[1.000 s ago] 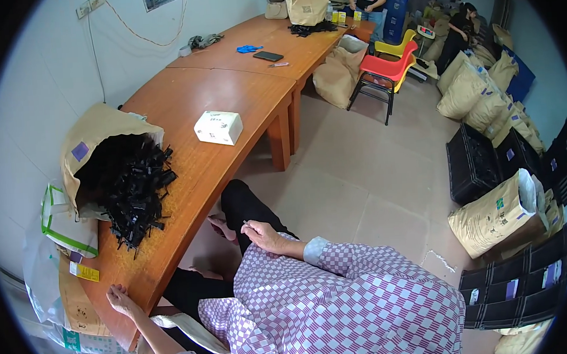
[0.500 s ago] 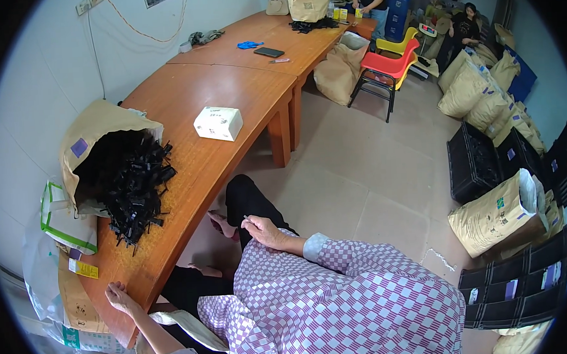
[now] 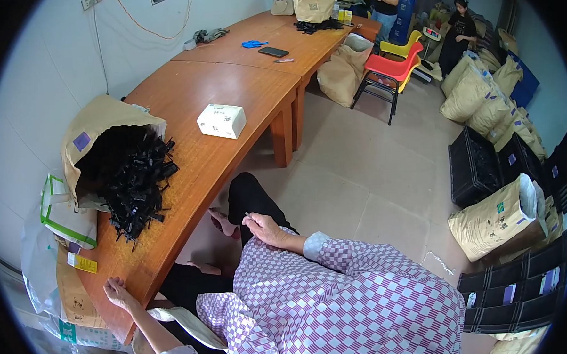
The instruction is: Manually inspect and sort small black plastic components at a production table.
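Observation:
My left hand (image 3: 119,294) rests on the near end of the wooden table (image 3: 188,201), its fingers loosely bent and apart, with nothing visible in them. Over my right thigh, my right hand (image 3: 264,230) is closed around a small thin thing whose greyish tip (image 3: 247,215) pokes out; the rest is hidden. Beyond my left hand, a brown paper sack (image 3: 94,116) lies on its side and spills a heap of small black plastic pieces (image 3: 137,191) onto the tabletop. A white box (image 3: 221,121) stands farther along the table.
By the left edge are a yellow box (image 3: 82,263) and a white bag with green trim (image 3: 67,217). Farther off lie a phone (image 3: 273,51) and a blue glove (image 3: 254,44). A red chair (image 3: 393,65), sacks (image 3: 494,223) and black crates (image 3: 475,167) occupy the right. Two people are at the back.
My left fingers have curled slightly; my right hand keeps its closed grip. The view has shifted a little. At the back, one person has risen and another has lifted their hands.

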The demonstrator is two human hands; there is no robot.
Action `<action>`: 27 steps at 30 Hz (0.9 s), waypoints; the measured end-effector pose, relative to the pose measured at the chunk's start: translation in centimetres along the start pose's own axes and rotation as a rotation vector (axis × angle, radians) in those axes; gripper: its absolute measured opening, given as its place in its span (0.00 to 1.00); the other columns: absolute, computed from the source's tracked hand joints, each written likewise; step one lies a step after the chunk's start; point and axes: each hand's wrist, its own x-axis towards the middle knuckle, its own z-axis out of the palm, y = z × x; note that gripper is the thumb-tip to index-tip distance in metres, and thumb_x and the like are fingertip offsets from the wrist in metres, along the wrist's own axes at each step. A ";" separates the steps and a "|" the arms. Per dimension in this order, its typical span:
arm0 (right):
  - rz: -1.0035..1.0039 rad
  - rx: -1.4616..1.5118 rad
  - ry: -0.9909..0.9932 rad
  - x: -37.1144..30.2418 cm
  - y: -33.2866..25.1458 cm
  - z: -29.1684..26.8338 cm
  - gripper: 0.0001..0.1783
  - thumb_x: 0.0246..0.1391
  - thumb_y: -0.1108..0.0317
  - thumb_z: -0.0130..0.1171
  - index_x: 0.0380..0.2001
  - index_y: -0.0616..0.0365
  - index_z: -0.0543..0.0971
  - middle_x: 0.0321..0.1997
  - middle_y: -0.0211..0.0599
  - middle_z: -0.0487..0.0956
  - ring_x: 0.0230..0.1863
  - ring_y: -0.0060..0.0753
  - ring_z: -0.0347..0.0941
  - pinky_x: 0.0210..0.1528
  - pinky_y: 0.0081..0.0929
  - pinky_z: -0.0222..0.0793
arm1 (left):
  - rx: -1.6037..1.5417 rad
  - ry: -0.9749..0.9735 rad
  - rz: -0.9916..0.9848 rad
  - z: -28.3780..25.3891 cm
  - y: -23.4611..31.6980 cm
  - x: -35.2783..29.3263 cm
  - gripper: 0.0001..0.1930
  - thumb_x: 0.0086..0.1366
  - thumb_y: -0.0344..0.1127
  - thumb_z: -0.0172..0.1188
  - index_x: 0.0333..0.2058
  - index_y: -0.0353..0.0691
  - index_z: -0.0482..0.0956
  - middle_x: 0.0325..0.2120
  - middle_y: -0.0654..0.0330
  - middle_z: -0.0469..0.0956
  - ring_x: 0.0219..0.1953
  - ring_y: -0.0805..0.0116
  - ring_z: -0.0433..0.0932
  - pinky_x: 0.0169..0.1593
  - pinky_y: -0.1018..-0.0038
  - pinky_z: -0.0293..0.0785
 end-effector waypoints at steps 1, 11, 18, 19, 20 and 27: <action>0.003 -0.002 0.005 0.0 0.0 0.0 0.10 0.63 0.66 0.46 0.34 0.63 0.73 0.18 0.21 0.62 0.18 0.13 0.56 0.19 0.16 0.54 | -0.009 -0.006 -0.006 0.1 0.1 0.1 0.13 0.67 0.42 0.51 0.34 0.35 0.74 0.24 0.62 0.76 0.24 0.76 0.72 0.27 0.81 0.67; 0.110 0.047 -0.010 0.0 -0.9 -0.4 0.11 0.63 0.65 0.45 0.34 0.62 0.73 0.17 0.22 0.63 0.18 0.13 0.57 0.19 0.16 0.54 | -0.039 0.008 0.005 0.8 0.7 -0.1 0.11 0.67 0.40 0.51 0.32 0.37 0.73 0.23 0.62 0.75 0.22 0.77 0.71 0.26 0.82 0.67; 0.087 0.076 -0.004 0.0 -0.6 -0.2 0.10 0.63 0.66 0.46 0.34 0.61 0.73 0.17 0.23 0.64 0.18 0.14 0.59 0.20 0.16 0.57 | -0.054 -0.004 0.001 0.4 -0.7 0.3 0.12 0.67 0.40 0.51 0.33 0.37 0.73 0.23 0.62 0.75 0.23 0.77 0.71 0.26 0.82 0.68; 0.128 0.132 -0.003 -0.1 -0.7 -0.2 0.10 0.62 0.67 0.47 0.32 0.63 0.74 0.17 0.26 0.67 0.18 0.16 0.61 0.19 0.19 0.58 | -0.044 0.001 0.007 0.4 -0.6 0.1 0.12 0.67 0.41 0.51 0.33 0.37 0.73 0.23 0.62 0.75 0.23 0.77 0.71 0.26 0.82 0.68; 0.121 0.132 -0.001 -0.1 -0.8 -0.2 0.10 0.62 0.67 0.47 0.32 0.63 0.74 0.17 0.26 0.67 0.18 0.16 0.61 0.19 0.19 0.58 | -0.033 0.007 0.012 0.5 -0.5 0.1 0.12 0.67 0.41 0.51 0.33 0.37 0.73 0.23 0.62 0.75 0.23 0.77 0.71 0.25 0.81 0.68; 0.156 0.179 -0.035 0.0 -0.9 0.2 0.12 0.62 0.64 0.46 0.33 0.62 0.73 0.16 0.26 0.67 0.17 0.17 0.64 0.18 0.18 0.59 | -0.042 0.008 0.022 0.2 -0.7 0.3 0.12 0.67 0.41 0.51 0.33 0.37 0.73 0.23 0.62 0.75 0.22 0.77 0.72 0.25 0.82 0.67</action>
